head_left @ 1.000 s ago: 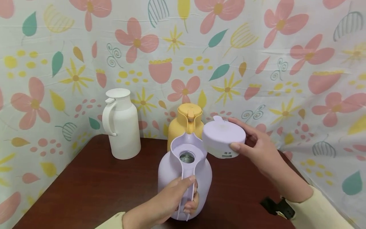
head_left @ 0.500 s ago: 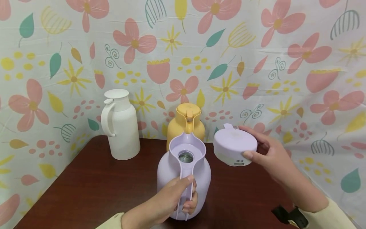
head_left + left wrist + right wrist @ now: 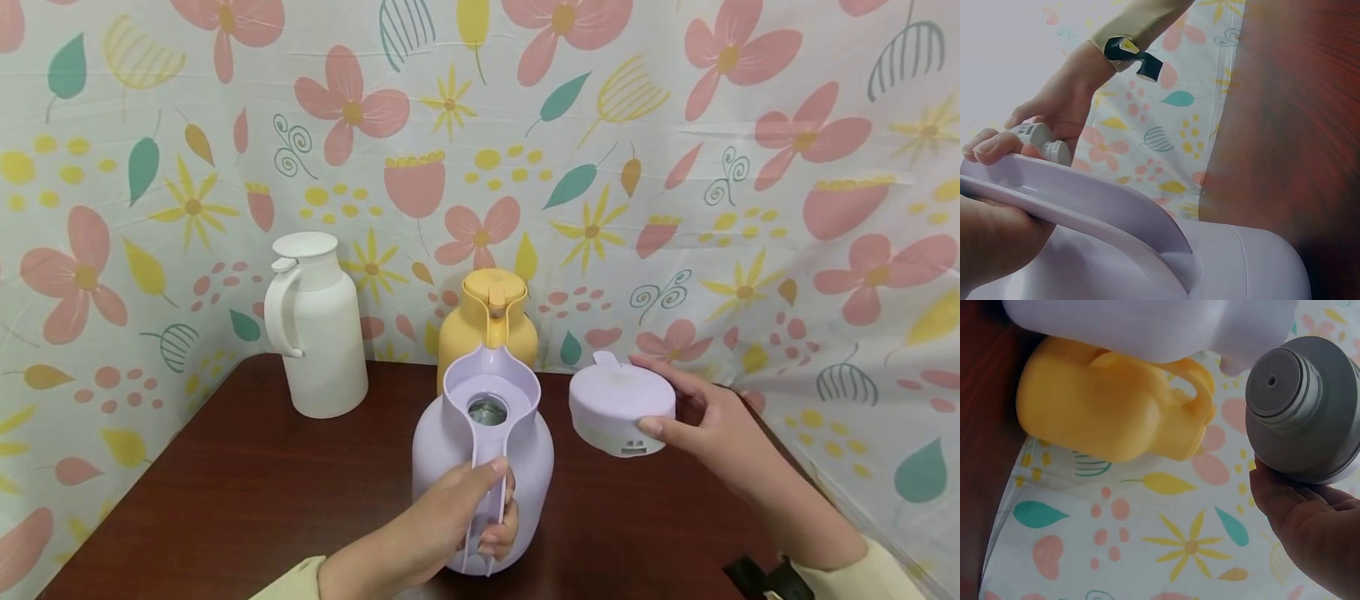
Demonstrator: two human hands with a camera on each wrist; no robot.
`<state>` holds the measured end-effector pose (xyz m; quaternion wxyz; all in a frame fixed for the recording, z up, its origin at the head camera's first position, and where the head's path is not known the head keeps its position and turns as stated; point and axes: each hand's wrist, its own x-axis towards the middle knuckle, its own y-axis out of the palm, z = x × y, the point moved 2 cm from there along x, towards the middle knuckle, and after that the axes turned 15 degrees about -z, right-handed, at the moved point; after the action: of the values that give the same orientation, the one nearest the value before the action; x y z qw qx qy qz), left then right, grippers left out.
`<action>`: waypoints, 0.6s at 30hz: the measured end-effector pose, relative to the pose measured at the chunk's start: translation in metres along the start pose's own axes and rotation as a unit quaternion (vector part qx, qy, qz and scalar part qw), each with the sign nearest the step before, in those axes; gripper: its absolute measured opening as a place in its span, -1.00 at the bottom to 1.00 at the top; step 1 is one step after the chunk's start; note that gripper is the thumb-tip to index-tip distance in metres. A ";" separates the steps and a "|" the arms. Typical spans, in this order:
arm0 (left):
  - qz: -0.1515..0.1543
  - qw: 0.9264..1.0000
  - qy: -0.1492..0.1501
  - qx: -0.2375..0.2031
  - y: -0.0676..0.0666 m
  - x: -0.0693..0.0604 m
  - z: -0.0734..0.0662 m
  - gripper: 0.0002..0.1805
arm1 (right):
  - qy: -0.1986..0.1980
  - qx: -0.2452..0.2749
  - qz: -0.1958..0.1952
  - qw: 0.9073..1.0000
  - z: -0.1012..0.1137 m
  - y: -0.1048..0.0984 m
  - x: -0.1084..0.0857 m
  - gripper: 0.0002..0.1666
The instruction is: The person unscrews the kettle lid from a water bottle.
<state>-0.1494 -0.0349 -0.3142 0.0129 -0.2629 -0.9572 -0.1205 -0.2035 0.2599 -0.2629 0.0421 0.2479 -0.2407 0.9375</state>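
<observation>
A lilac jug (image 3: 525,475) stands upright on the table with its round mouth uncovered. My left hand (image 3: 450,525) grips its handle, fingers wrapped round it; the left wrist view shows the same handle (image 3: 1097,212) up close. To the right of the jug my right hand (image 3: 712,425) holds the lilac lid (image 3: 618,400) by its side, clear of the jug and above the table. In the right wrist view the lid's grey underside (image 3: 1329,425) and its round stopper (image 3: 1274,381) face the camera, with the right hand (image 3: 1310,519) below.
Behind the lilac jug stands a yellow jug (image 3: 450,342), partly hidden by it. A white jug (image 3: 330,350) with a closed top is at the back left of the dark red table (image 3: 285,492). A flower-patterned curtain (image 3: 480,108) hangs behind and at the sides.
My right hand has carried the lid to the right and down, away from the jug's mouth. My left hand keeps its grip on the handle.
</observation>
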 end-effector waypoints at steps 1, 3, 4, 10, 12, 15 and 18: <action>0.000 1.000 0.000 0.000 0.000 0.000 0.000 -0.45 | 0.003 -0.012 -0.001 1.000 -0.001 -0.001 -0.001 -0.19; -0.001 1.000 0.000 -0.002 0.000 0.000 0.000 -0.45 | 0.008 -0.033 0.003 0.999 -0.003 -0.001 -0.002 -0.21; -0.001 1.000 0.000 -0.003 0.000 0.000 0.000 -0.45 | 0.009 -0.044 0.007 0.999 -0.003 -0.001 -0.003 -0.23; 0.001 1.000 0.003 -0.003 0.000 0.000 0.000 -0.44 | 0.016 -0.088 0.030 0.996 -0.006 0.001 -0.008 -0.22; 0.001 1.000 0.003 -0.002 0.000 0.000 0.000 -0.44 | 0.019 -0.094 0.035 0.995 -0.007 0.002 -0.010 -0.21; 0.001 1.000 0.004 -0.001 0.000 0.000 0.000 -0.44 | 0.026 -0.100 0.041 0.994 -0.009 0.004 -0.014 -0.21; 0.003 1.000 0.005 -0.001 0.000 0.000 0.000 -0.43 | 0.027 -0.107 0.044 0.993 -0.013 0.007 -0.017 -0.21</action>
<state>-0.1489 -0.0348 -0.3141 0.0180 -0.2648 -0.9562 -0.1232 -0.1955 0.2610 -0.2839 0.0334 0.2055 -0.3493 0.9136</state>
